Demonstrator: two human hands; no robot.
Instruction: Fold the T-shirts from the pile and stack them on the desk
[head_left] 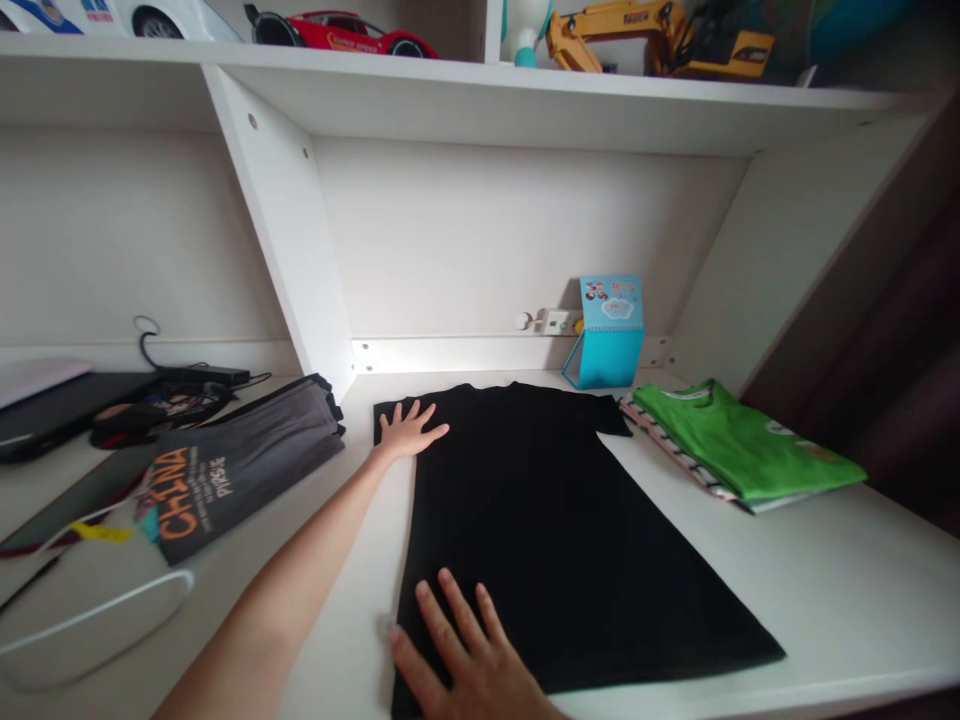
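A black T-shirt point(547, 520) lies spread flat on the white desk, its neck toward the back panel and its hem near the front edge. My left hand point(405, 432) rests palm down with fingers spread on the shirt's left sleeve and shoulder. Closer to me, my right hand point(476, 655) lies on the lower left part of the shirt by the hem, fingers apart. Neither hand grips anything. The shirt's right sleeve point(611, 412) extends outward near the back.
To the right sits a pile of folded clothes topped by a green shirt point(750, 440). A blue desk calendar point(611, 340) stands behind. At left are a grey folded garment point(247, 470), a laptop point(52, 410) and a white cable point(97, 605). Toys line the shelf point(465, 72) overhead.
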